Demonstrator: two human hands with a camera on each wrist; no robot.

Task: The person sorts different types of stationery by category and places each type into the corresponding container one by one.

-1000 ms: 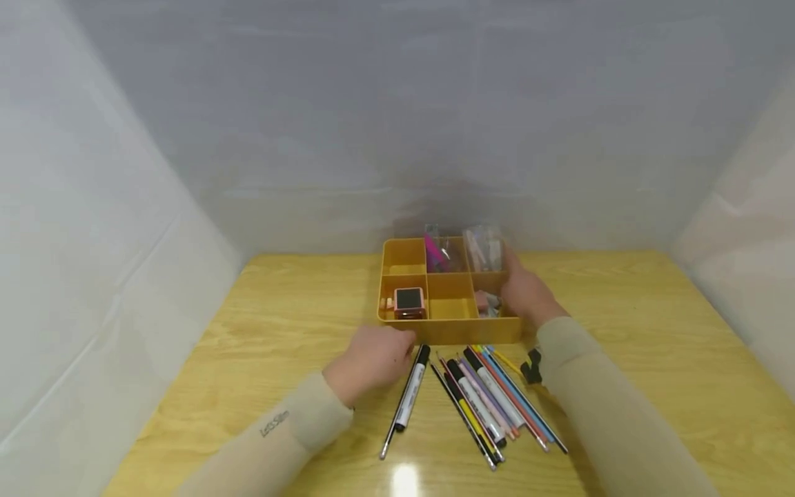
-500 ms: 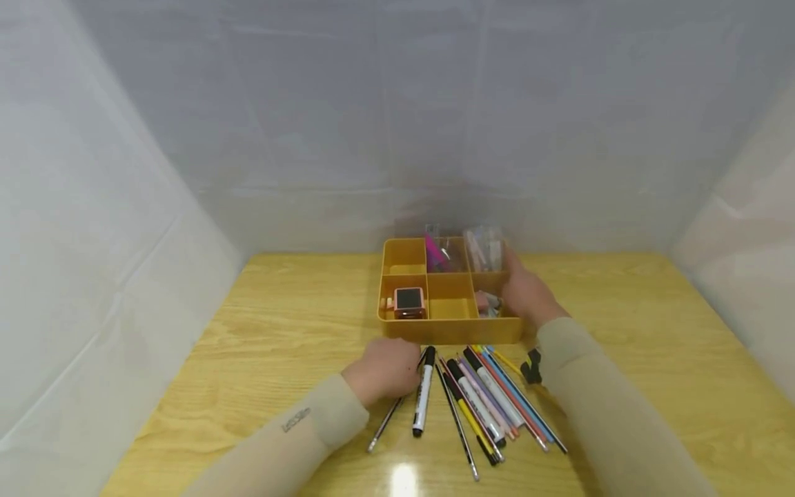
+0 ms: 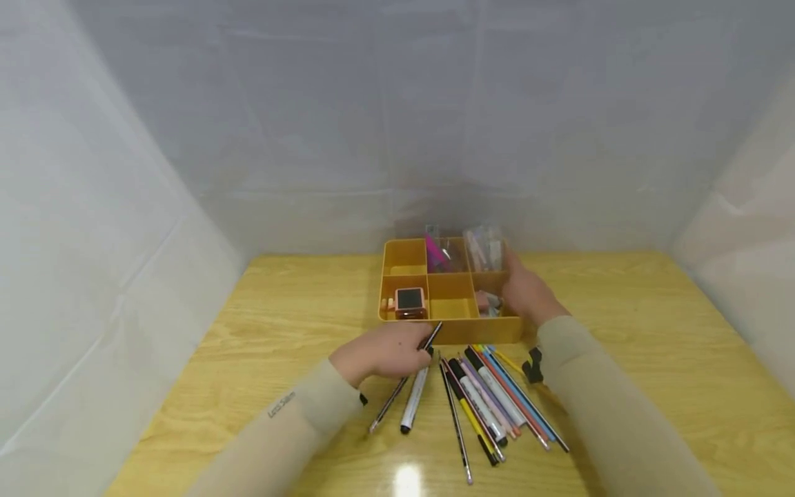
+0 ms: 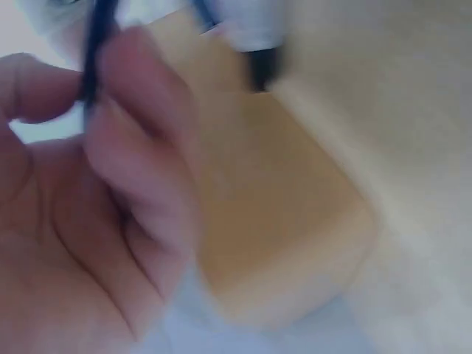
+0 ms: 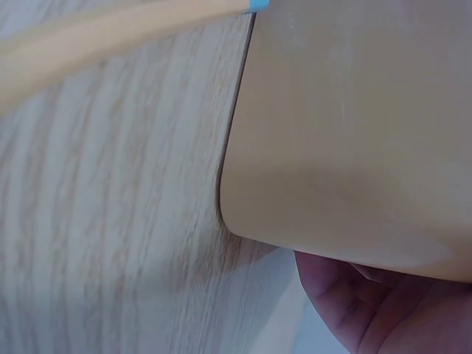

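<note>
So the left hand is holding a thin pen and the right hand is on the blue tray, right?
Not quite. The tray is yellow, not blue, as the head view shows. The rest holds: the left hand grips a thin pen, and the right hand is on the tray.

The head view is evenly and softly lit from above, with white walls that bend at the edges from a wide lens. A bright glare spot sits on the glossy table (image 3: 406, 476) near the bottom edge. Shadows are faint and short. The left wrist view is heavily blurred and nothing in it is sharp. The right wrist view is soft and very close.
</note>
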